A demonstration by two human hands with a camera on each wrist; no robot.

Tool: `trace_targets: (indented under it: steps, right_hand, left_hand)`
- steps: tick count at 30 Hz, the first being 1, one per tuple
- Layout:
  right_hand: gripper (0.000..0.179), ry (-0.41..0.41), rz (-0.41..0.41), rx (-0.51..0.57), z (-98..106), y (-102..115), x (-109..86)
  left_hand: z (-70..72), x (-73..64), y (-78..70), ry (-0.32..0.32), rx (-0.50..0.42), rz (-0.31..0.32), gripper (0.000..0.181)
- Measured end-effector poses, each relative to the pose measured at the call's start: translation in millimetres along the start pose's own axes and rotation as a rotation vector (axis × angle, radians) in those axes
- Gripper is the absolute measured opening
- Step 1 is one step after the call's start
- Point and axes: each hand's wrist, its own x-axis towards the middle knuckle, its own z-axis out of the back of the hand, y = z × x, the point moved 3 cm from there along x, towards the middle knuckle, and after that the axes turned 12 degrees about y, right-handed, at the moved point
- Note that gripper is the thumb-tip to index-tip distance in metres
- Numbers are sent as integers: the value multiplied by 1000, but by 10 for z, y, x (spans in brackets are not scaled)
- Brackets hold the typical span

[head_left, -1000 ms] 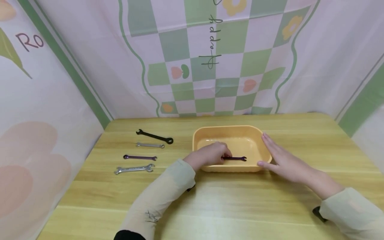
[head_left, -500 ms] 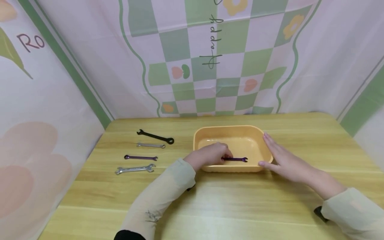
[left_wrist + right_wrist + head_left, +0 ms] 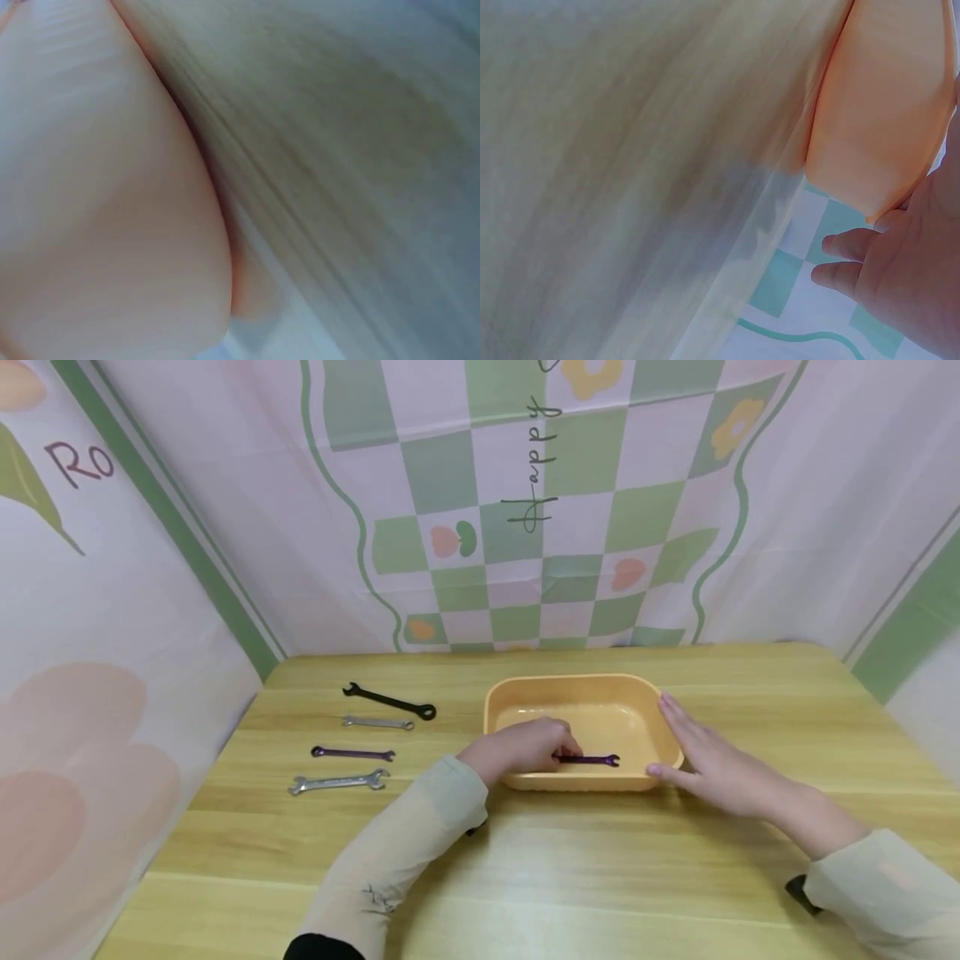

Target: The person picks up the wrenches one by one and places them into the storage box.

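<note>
Inside a yellow-orange plastic tub (image 3: 585, 782), my left hand (image 3: 528, 743) pinches a purple wrench (image 3: 594, 760) near its left end. The fingers cover that end, and the open-jawed end points right, close over the tub floor. My right hand (image 3: 708, 768) rests against the tub's right end, its fingers straight along the side and the thumb on the front corner. In the right wrist view, the right hand (image 3: 911, 277) touches the tub wall (image 3: 877, 105). The left wrist view is filled by the tub's outer wall (image 3: 112, 195) and tabletop; the left hand is hidden there.
Left of the tub lie a black wrench (image 3: 388, 701), a small silver wrench (image 3: 377, 722), another purple wrench (image 3: 352, 753) and a larger silver wrench (image 3: 337, 782), roughly in a column. A patterned cloth (image 3: 510, 585) hangs behind the wooden table (image 3: 585, 877).
The purple wrench in my left hand sits very slightly lower than a second ago. Both hands, the tub and the other wrenches keep their places.
</note>
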Motion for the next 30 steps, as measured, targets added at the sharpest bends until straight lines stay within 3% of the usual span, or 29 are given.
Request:
trace_targets:
  steps: [13,20,30]
  right_hand:
    - [100,0,-2,4,1,11,-9]
    - [100,1,1,12,-2,-2,-2]
    - [100,8,-1,27,-8,-20,-3]
  left_hand:
    - [8,-9,-8,3,2,-14,35]
    - [21,-16,0,2,1,10,34]
    - [89,-114,1,-86,-54,9,33]
